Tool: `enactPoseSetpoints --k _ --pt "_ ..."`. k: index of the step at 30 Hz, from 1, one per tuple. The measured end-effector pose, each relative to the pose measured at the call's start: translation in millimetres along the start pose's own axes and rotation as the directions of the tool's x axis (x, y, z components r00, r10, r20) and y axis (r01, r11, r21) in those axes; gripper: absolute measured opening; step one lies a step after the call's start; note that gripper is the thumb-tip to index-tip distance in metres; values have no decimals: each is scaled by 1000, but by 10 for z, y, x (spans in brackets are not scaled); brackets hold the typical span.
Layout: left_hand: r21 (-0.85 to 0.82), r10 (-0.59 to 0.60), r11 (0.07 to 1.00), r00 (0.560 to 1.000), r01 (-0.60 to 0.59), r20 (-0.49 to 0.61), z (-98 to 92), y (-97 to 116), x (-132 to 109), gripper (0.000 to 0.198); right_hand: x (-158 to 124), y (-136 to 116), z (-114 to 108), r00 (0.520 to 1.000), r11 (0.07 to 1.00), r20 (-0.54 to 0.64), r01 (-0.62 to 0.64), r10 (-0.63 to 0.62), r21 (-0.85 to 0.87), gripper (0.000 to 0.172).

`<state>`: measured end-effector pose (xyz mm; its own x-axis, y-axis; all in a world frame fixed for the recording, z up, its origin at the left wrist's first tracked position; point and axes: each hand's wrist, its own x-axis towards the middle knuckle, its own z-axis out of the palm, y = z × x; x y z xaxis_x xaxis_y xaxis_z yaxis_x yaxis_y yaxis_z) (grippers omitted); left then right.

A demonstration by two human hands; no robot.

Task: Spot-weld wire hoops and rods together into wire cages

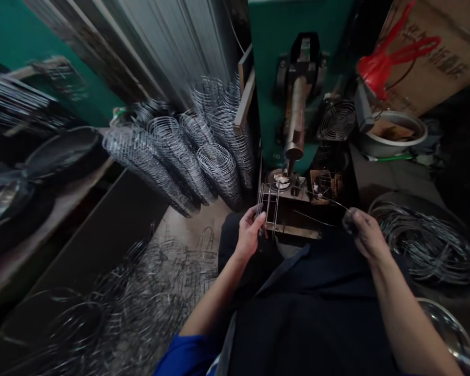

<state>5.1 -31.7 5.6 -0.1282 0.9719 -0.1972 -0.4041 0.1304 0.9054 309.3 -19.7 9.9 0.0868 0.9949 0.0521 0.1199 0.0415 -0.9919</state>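
Note:
My left hand (253,230) is closed on a small wire frame (273,209), thin metal rods joined in a rectangular shape. The frame's upper end reaches the round lower plate (279,180) of a green machine (266,78). Above that plate, the machine's metal cylinder (295,122) points down, its narrow tip close over a whitish scrap. Further right, my right hand (362,230) pinches a thin bent metal wire (339,202), which runs left toward the machine's plate. The far end of this wire is too fine to follow clearly.
Tall stacks of wire rings (219,167) stand left of the machine. Loose wire pieces (176,277) cover the floor at lower left. Coiled wire (426,240) lies in a container at right. Behind it are a small fan (338,119), a basin (395,146) and a red bag (376,73).

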Motion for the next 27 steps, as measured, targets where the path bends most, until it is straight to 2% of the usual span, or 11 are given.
enactPoseSetpoints --k 2,5,10,15,21,27 --pt "-9 -23 1000 1000 23 -12 24 -15 57 59 40 76 77 997 998 44 -62 61 24 52" --pt "-32 -59 998 998 59 -21 58 -26 134 60 107 189 187 996 995 0 -90 90 -34 52" --pt "-46 -79 996 996 77 -40 72 31 214 57 138 241 193 997 992 -70 -53 45 -115 54" --pt "-28 -49 998 998 48 -36 72 113 245 58 104 187 182 979 997 -198 45 -55 -55 53" --pt "-48 -34 998 999 33 -25 133 165 267 56 189 206 361 984 995 -147 98 -100 -20 58" --pt "-51 -52 997 998 49 -45 198 212 280 56 378 215 354 980 988 -129 143 -149 -58 61"
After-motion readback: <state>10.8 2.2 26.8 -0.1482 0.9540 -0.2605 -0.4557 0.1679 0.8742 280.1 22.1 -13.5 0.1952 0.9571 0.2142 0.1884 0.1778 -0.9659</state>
